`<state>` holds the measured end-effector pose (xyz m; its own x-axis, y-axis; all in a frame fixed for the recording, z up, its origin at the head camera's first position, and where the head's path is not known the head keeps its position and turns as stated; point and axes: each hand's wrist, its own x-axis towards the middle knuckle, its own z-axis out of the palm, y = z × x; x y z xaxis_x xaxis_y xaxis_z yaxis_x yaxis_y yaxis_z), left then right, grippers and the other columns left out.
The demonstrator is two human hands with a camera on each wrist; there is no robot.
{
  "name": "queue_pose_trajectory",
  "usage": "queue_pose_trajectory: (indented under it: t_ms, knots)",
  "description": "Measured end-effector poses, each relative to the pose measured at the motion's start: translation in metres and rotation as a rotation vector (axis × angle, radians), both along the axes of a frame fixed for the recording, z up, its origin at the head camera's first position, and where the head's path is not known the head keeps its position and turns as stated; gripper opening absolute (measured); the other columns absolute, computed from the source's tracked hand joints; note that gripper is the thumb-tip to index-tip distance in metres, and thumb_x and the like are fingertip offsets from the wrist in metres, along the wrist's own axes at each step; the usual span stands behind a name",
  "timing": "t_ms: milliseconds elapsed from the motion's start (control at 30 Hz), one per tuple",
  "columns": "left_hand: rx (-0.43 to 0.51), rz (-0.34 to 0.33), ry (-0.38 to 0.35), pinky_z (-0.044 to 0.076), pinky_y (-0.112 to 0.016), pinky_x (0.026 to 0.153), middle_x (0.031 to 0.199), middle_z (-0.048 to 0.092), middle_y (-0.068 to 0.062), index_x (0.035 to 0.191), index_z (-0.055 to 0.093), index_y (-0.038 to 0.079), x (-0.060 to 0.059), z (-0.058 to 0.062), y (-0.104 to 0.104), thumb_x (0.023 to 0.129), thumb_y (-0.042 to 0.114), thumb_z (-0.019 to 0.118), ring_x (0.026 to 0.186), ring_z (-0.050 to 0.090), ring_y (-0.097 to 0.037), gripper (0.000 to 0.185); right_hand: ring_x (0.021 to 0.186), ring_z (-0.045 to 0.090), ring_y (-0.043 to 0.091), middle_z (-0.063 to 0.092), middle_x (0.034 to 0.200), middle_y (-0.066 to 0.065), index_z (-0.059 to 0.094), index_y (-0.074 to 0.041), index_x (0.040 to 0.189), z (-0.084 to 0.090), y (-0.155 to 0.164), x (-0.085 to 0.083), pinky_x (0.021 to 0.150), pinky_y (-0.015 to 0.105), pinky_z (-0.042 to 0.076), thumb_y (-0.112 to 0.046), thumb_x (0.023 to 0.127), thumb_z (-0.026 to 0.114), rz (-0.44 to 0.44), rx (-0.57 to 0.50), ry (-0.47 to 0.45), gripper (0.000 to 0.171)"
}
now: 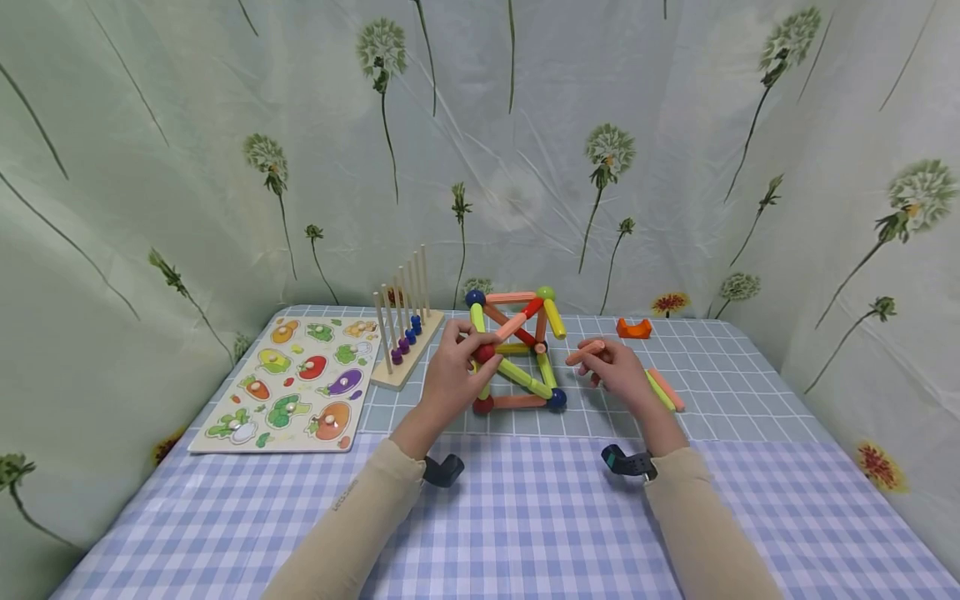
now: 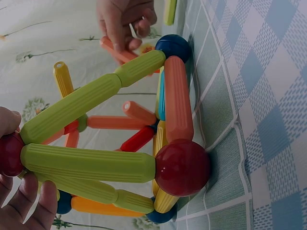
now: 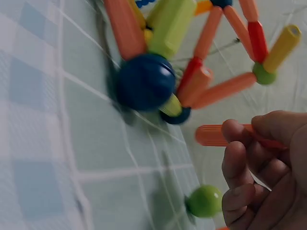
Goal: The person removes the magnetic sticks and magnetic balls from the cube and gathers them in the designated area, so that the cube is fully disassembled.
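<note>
The tabletop (image 1: pixel 525 517), under a checked cloth, carried everything within easy reach of the person seated at it. At its middle stood the rod-and-ball frame (image 1: pixel 517 350), resting on its lower balls so that it kept upright by itself. The left hand (image 1: pixel 453 367) gripped the frame at an upper red ball (image 2: pixel 9 154), apparently to steady it. The right hand (image 1: pixel 618 371) pinched a loose orange rod (image 1: pixel 585 352) just beside the frame, its free end pointing toward the frame. Off to the left lay a vegetable puzzle board (image 1: pixel 292 387) and a peg abacus (image 1: pixel 405 325). To the right, spare rods (image 1: pixel 663 389) lay near the right hand, with an orange curved piece (image 1: pixel 633 328) further back.
</note>
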<state>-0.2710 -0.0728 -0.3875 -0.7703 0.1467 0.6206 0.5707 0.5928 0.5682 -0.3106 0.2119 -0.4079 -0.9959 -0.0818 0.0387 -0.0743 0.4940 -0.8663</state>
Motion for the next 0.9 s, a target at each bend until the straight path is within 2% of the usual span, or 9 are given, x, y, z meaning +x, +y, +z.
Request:
queue_pose_trajectory:
  t_ms: [133, 267, 400, 600, 733, 900]
  knots:
    - [-0.002, 0.002, -0.001, 0.053, -0.026, 0.067, 0.108, 0.046, -0.005, 0.11, 0.074, 0.016, 0.0, 0.0, 0.0, 0.088, 0.017, 0.077, 0.081, 0.052, -0.016, 0.022, 0.072, 0.055, 0.022, 0.074, 0.106, 0.016, 0.061, -0.002, 0.118, 0.005, 0.013, 0.001, 0.062, 0.028, 0.05, -0.03, 0.104, 0.053, 0.009, 0.03, -0.008, 0.032]
    - [-0.006, 0.008, 0.0, 0.052, -0.023, 0.067, 0.108, 0.046, -0.005, 0.11, 0.074, 0.016, 0.0, 0.0, 0.0, 0.088, 0.017, 0.077, 0.082, 0.052, -0.016, 0.022, 0.073, 0.055, 0.022, 0.069, 0.109, 0.015, 0.062, -0.005, 0.11, 0.007, 0.027, 0.002, 0.063, 0.027, 0.047, -0.035, 0.103, 0.053, -0.028, 0.147, -0.054, 0.032]
    - [-0.008, 0.011, -0.003, 0.051, -0.021, 0.067, 0.109, 0.046, -0.005, 0.11, 0.074, 0.017, 0.0, 0.0, 0.0, 0.088, 0.017, 0.077, 0.082, 0.052, -0.015, 0.022, 0.084, 0.059, 0.024, 0.061, 0.112, 0.017, 0.062, -0.002, 0.115, 0.01, 0.038, 0.003, 0.069, 0.027, 0.048, -0.031, 0.102, 0.056, -0.019, 0.269, -0.073, 0.032]
    - [-0.008, 0.01, -0.008, 0.051, -0.021, 0.067, 0.109, 0.046, -0.005, 0.11, 0.074, 0.017, 0.0, 0.0, 0.0, 0.088, 0.017, 0.077, 0.082, 0.051, -0.015, 0.022, 0.094, 0.056, 0.03, 0.061, 0.115, 0.022, 0.056, -0.001, 0.132, 0.011, 0.05, 0.006, 0.078, 0.035, 0.046, -0.027, 0.099, 0.059, 0.013, 0.406, -0.097, 0.042]
    - [-0.005, 0.006, -0.003, 0.051, -0.022, 0.067, 0.109, 0.046, -0.005, 0.11, 0.074, 0.017, 0.0, 0.0, 0.0, 0.088, 0.017, 0.076, 0.082, 0.052, -0.015, 0.022, 0.093, 0.056, 0.03, 0.063, 0.113, 0.022, 0.052, -0.007, 0.138, 0.008, 0.057, 0.004, 0.076, 0.035, 0.045, -0.03, 0.097, 0.061, -0.004, 0.463, -0.117, 0.048]
    - [-0.006, 0.006, -0.001, 0.051, -0.021, 0.067, 0.109, 0.046, -0.005, 0.11, 0.074, 0.016, 0.0, 0.0, 0.0, 0.088, 0.017, 0.077, 0.082, 0.052, -0.015, 0.022, 0.088, 0.056, 0.029, 0.064, 0.109, 0.02, 0.056, -0.009, 0.134, 0.004, 0.064, 0.002, 0.072, 0.033, 0.043, -0.032, 0.099, 0.058, -0.02, 0.518, -0.111, 0.042]
